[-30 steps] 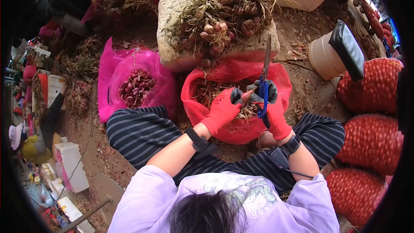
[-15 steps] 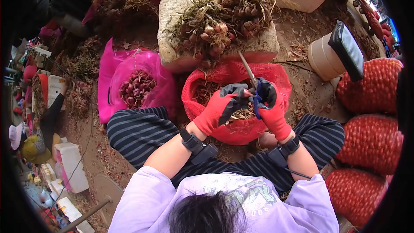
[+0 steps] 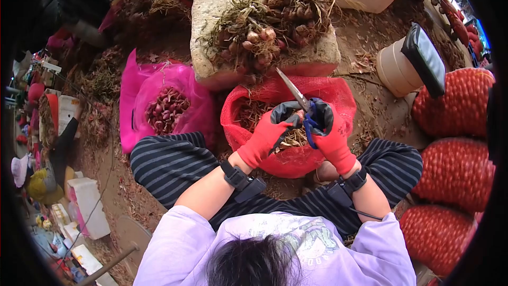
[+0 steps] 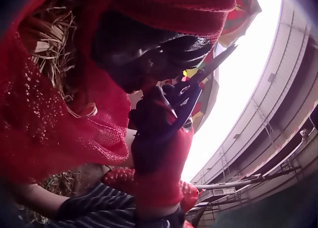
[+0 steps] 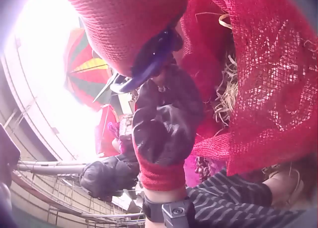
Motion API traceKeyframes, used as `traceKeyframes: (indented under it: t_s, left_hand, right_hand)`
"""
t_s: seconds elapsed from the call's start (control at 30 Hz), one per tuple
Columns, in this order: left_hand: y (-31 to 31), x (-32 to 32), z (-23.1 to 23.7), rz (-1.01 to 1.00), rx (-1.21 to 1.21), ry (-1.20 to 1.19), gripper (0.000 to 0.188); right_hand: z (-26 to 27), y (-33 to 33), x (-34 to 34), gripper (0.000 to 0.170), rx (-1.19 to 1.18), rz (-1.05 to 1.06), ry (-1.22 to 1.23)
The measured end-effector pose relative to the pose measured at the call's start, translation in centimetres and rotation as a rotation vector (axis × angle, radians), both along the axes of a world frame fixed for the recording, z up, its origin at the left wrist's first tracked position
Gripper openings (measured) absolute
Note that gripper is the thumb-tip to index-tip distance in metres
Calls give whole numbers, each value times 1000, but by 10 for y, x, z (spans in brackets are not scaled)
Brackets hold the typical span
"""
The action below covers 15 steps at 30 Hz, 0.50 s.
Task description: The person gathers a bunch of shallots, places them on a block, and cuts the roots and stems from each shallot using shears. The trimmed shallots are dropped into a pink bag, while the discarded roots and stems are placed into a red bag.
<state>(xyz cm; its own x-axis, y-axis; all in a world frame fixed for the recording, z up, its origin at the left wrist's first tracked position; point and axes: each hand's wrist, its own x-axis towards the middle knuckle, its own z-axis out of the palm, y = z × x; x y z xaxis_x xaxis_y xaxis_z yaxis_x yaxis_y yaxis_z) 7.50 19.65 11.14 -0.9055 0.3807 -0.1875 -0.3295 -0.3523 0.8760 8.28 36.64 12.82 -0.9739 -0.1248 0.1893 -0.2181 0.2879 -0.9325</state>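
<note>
The gloved left hand (image 3: 269, 133) has its fingers curled and meets the right hand above a red mesh bag (image 3: 288, 163). A small reddish bulb (image 5: 159, 80), mostly hidden, shows between the hands in the right wrist view, at the left fingertips. The gloved right hand (image 3: 333, 136) grips blue-handled scissors (image 3: 294, 90), whose blades point up and to the left. Dry stalks (image 3: 297, 137) lie inside the mesh bag. Beyond it, a bunch of bulbs with dried leaves (image 3: 259, 37) rests on a pale, worn block (image 3: 209, 16).
A pink bag (image 3: 129, 82) with loose bulbs (image 3: 167, 110) stands left of the mesh bag. To the right are a pale bucket (image 3: 392, 71) with a dark-rimmed lid and several full red net sacks (image 3: 450, 172). A white box (image 3: 90, 206) lies at the left.
The scissor blades have swung from pointing upward to up-left. The left hand has turned, and the bulb seen at its fingertips earlier is now hidden in the head view.
</note>
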Motion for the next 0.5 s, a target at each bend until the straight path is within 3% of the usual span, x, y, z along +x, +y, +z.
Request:
traceKeyframes:
  t_s: [0.27, 0.37, 0.47, 0.5]
  left_hand:
    - [-4, -5, 2, -87, -93, 84, 31]
    - [-7, 1, 0, -296, 2, -34, 34]
    - [-12, 0, 1, -256, 113, -98, 39]
    - [-15, -3, -4, -288, -14, 61, 40]
  right_hand:
    - [-1, -4, 0, 36, 255, -106, 166]
    - [-20, 8, -15, 32, -105, -211, -14]
    - [6, 27, -24, 33, -242, -66, -275]
    - [20, 28, -24, 35, -209, -50, -500]
